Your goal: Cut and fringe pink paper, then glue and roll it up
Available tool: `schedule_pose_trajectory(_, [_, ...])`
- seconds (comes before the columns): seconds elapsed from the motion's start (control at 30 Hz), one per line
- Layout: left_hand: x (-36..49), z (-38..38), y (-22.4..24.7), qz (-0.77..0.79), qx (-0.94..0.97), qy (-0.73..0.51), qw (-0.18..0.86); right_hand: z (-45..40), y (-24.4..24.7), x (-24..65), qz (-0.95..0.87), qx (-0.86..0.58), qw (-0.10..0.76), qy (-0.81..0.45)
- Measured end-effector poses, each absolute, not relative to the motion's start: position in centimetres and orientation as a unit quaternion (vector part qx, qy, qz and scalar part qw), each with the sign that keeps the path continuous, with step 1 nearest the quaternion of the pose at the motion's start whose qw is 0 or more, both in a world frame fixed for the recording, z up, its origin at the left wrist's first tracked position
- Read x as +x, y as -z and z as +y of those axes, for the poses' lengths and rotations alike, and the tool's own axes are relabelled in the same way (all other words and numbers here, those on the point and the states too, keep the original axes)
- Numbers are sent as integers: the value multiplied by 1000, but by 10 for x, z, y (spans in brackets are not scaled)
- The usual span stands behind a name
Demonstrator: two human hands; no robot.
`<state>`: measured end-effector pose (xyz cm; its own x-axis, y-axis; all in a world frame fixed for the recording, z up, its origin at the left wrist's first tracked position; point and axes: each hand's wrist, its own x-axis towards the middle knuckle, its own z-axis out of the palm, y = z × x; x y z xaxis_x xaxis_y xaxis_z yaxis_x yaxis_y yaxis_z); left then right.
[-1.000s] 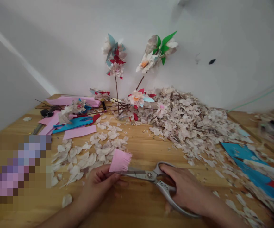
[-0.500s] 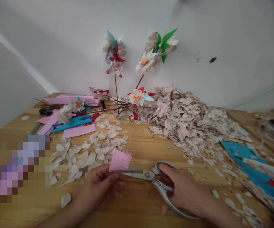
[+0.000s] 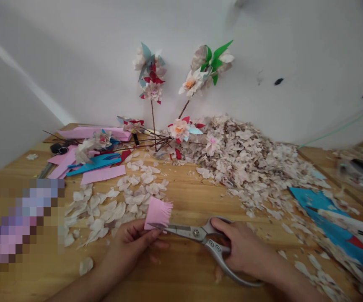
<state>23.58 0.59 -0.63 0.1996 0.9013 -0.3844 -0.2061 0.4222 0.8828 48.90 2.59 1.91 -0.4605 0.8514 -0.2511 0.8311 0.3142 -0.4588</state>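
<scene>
My left hand (image 3: 136, 241) pinches the lower left corner of a small pink paper piece (image 3: 156, 213), whose right edge is cut into a fringe. In my right hand (image 3: 244, 249) are large silver scissors (image 3: 197, 233), fingers wrapped round the handles. The blades point left and lie across the lower part of the pink paper, close to my left fingertips. Whether the blades are fully closed is hard to tell.
Pale petals (image 3: 106, 209) lie scattered at the left, and a big petal heap (image 3: 244, 155) covers the back right. Paper flowers (image 3: 180, 129) on twigs lean against the wall. Pink strips (image 3: 103, 174) lie back left, blue paper (image 3: 341, 235) at the right.
The scissor blades have shifted slightly on the pink paper, their tips now showing over its lower edge. The view has moved a little; both hands keep their hold.
</scene>
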Motion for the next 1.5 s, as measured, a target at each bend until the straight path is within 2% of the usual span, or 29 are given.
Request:
schedule_pose_trajectory(0.37, [237, 6, -1, 500, 362, -402, 676, 28, -26, 493, -823, -509, 2, -251])
schedule_pose_trajectory(0.5, [240, 4, -8, 510, 353, -421, 662, 28, -23, 495, -822, -505, 21, -264])
schedule_pose_trajectory(0.83, [237, 5, -6, 500, 366, -383, 686, 26, -23, 489, -809, -509, -6, -292])
schedule_pose_trajectory(1.17, [237, 0, -2, 486, 394, -417, 660, 24, -26, 487, -797, -514, -23, -316])
schedule_pose_trajectory(1.33, [235, 1, 2, 447, 392, -417, 687, 20, -32, 487, -770, -518, -38, -370])
schedule_pose_trajectory(1.5, [235, 2, -5, 444, 338, -443, 702, 15, -56, 486, -737, -467, -45, -486])
